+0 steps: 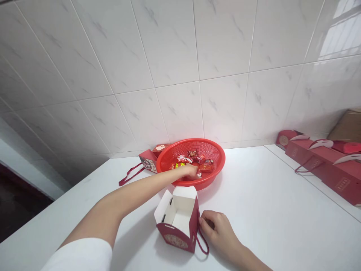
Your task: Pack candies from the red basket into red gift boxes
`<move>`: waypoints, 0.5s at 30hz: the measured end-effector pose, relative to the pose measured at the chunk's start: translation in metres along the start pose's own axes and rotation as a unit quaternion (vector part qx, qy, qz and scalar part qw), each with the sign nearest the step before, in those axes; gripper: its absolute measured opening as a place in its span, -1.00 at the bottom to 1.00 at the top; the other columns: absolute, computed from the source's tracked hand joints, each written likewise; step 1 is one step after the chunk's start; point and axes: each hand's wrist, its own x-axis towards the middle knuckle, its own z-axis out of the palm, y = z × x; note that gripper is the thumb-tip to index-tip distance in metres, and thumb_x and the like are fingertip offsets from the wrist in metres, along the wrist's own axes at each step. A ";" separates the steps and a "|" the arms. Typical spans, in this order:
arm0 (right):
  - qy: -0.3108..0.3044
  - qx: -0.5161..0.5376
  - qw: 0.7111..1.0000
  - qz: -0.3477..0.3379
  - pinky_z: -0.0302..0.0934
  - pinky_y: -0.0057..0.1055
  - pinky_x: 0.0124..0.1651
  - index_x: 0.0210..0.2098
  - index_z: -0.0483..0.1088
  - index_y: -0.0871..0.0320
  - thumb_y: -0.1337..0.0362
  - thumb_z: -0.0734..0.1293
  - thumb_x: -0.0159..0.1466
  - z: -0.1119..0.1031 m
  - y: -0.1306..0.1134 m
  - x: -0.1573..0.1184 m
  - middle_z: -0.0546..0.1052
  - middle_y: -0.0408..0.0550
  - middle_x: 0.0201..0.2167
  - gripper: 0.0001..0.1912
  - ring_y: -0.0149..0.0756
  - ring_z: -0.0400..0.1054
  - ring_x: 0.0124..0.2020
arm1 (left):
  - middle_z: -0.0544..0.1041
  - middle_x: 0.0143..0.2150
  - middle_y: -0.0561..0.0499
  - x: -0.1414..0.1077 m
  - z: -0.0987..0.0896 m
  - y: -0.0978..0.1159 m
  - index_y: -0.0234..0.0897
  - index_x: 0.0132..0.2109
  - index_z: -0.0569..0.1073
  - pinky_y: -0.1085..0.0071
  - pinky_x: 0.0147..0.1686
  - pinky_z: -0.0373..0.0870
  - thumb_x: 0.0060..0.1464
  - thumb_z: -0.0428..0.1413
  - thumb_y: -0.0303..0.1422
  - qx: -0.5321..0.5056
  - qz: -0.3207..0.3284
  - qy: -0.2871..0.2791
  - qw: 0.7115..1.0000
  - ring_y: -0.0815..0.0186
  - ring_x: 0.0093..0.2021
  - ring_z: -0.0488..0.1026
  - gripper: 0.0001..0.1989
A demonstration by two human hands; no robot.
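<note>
My left hand reaches down into a red plastic colander, its fingers curled among wrapped sweets. The fingertips are hidden, so what they hold cannot be made out. In front of the colander stands a dark red gift box with its top flaps up. Its white inside shows no sweets from here. Against the right side of this box, my right hand is closed, thumb and fingers pinched by the red cord handle.
Behind the colander's left side sits another red box with a cord loop trailing on the white table. Several red gift boxes line the right side, near a brown cardboard box. A tiled wall rises directly behind.
</note>
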 end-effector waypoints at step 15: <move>0.000 -0.006 1.000 -0.001 -0.15 -0.41 -0.46 -0.58 0.10 0.12 0.21 0.15 0.30 0.000 0.000 0.002 0.21 -0.21 -0.63 -0.68 -0.41 0.00 -0.55 | 0.60 -0.32 0.02 -0.025 -0.026 -0.015 -0.29 -0.31 0.55 0.37 -0.26 0.57 -0.21 0.36 -0.38 -0.305 0.023 0.014 0.952 0.22 -0.23 0.57 -0.75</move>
